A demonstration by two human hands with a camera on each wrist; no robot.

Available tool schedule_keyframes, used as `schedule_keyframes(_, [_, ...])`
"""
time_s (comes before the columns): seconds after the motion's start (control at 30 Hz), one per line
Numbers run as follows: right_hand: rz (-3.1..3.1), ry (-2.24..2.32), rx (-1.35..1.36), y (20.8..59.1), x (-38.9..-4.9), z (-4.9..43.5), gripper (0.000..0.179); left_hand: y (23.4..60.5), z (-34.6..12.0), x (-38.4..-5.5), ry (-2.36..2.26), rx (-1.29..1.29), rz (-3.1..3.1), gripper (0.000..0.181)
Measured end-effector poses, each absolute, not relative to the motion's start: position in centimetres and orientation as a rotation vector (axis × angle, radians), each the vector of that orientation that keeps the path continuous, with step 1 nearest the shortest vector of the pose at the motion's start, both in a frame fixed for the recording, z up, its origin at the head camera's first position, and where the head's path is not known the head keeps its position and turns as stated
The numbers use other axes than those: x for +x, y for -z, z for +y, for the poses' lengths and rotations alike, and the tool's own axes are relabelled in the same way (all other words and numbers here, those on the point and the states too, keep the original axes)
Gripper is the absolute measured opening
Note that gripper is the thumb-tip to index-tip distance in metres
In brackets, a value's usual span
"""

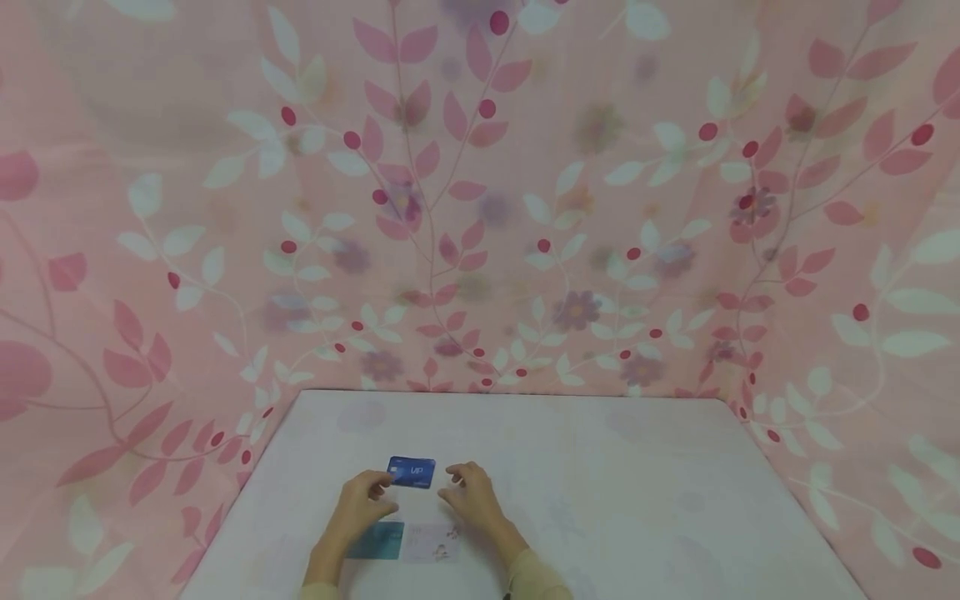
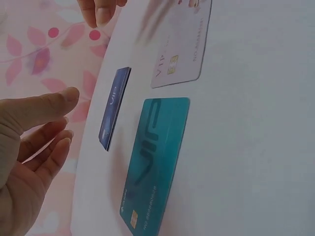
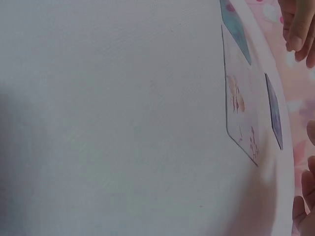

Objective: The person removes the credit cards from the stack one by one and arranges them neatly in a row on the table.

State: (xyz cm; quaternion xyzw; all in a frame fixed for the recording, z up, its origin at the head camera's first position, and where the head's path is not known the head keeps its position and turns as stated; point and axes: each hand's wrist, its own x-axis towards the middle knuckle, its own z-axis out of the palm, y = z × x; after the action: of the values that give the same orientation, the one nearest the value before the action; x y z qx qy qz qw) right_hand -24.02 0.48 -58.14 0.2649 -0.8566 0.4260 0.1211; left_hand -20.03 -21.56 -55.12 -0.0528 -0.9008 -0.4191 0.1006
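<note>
One blue card marked "VIP" lies on a white table, between a person's two bare hands and farther from the wearer than two other cards. Its edge looks thick in the left wrist view; whether it is a single card cannot be told.

Neither hand grips anything. The left hand hovers by the card's left end, fingers loosely bent and thumb apart; its fingertips overlap the card's edge in the head view, but the left wrist view shows them clear of it. The right hand hangs just off the opposite end, likewise relaxed and free.

The work appears to be at a point between grips, with the blue card either just about to be taken or newly let go; these views cannot settle which. Any lift from here would call for bringing fingertips to the card's thin edges, which could prove slippery to pinch on a flat top.

Nearer the wearer, a teal card and a pale, pink-printed card lie side by side, a narrow gap between them. Nothing visible blocks the blue card, though the left hand partly covers the teal one. Pink cloth patterned with leaves and berries hangs behind.
</note>
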Motion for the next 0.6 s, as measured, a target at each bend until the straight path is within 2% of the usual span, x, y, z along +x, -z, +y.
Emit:
schedule_keyframes(0.33, [-2.650,-1.215,0.686,58.4,-26.0,-1.4,0.039,55.4,-22.9,-23.9,1.086,-0.184,-2.769,0.055])
schedule_keyframes(0.6, [-2.778,-1.154,0.622,58.4,-26.5,-2.6,0.044,56.7,-23.2,-25.6,1.015,-0.160,-2.867,0.061])
